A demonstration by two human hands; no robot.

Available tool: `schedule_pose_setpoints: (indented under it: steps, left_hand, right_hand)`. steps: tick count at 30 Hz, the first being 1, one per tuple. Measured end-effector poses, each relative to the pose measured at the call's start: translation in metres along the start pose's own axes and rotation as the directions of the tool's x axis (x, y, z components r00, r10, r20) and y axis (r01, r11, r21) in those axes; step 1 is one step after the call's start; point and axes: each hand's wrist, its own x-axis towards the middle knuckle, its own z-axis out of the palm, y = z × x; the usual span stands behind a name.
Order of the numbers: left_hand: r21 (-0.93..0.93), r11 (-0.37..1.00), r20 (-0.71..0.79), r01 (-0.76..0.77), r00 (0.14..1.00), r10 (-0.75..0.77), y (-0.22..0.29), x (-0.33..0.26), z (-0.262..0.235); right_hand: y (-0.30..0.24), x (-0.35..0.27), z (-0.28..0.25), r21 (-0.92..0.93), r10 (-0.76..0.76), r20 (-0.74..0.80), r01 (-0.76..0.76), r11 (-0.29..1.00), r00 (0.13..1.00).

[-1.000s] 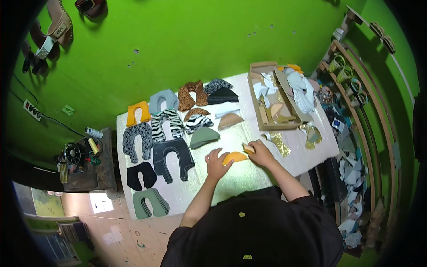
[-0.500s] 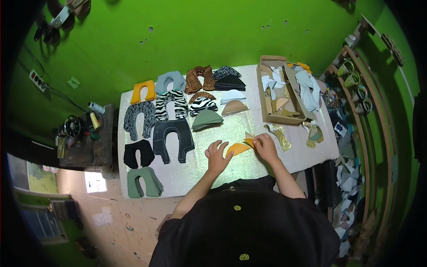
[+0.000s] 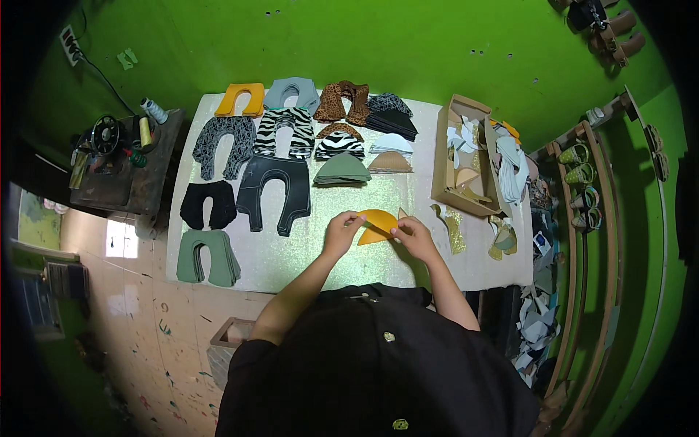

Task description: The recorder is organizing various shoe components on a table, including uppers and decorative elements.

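A yellow-orange half-round shoe-upper piece (image 3: 381, 219) is raised off the table between my hands. My left hand (image 3: 341, 234) pinches its left corner, and my right hand (image 3: 415, 239) has thumb and fingers closed on its right end. Just under it, another piece of the same orange (image 3: 373, 237) shows in part. The pointed tip of a tan piece (image 3: 402, 213) sticks up by my right fingers; whether they hold it too is unclear. Beyond my hands lie stacks of half-round pieces: green (image 3: 342, 170), tan (image 3: 391, 162) and zebra-striped (image 3: 340, 148).
U-shaped pieces in stacks, such as black (image 3: 251, 193) and green (image 3: 223, 258), fill the table's left side. A cardboard box (image 3: 441, 178) of scraps stands at right, with gold glitter scraps (image 3: 453, 231) nearby. Left is a sewing machine (image 3: 105, 136); a sandal rack (image 3: 571, 240) stands right.
The orange half-round piece has been lifted and now spans both hands; my left hand has gone from spread fingers beside it to pinching its corner. The whole view has shifted.
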Motion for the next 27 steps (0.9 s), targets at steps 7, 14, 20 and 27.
schedule_pose_setpoints:
  steps: [7, 14, 20, 27]
  left_hand:
    - [0.591, 0.805, 0.099, -0.056, 0.995, -0.003, 0.012, -0.024, -0.008]
    - [0.797, 0.571, 0.145, -0.197, 0.980, 0.136, 0.021, -0.035, -0.001]
    - [0.813, 0.506, 0.205, -0.287, 0.955, 0.213, 0.018, -0.032, -0.003]
    - [0.811, 0.521, 0.230, -0.267, 0.964, 0.136, 0.019, -0.030, -0.006]
  right_hand:
    - [0.001, 0.003, 0.003, -0.181, 0.110, -0.114, -0.130, 0.975, 0.987]
    - [-0.012, -0.006, 0.013, -0.498, 0.117, -0.112, -0.157, 0.853, 0.987]
    - [-0.030, -0.015, 0.013, -0.600, 0.063, -0.011, -0.057, 0.798, 0.998]
    - [-0.016, -0.020, 0.011, -0.554, 0.013, -0.066, -0.048, 0.831, 0.998]
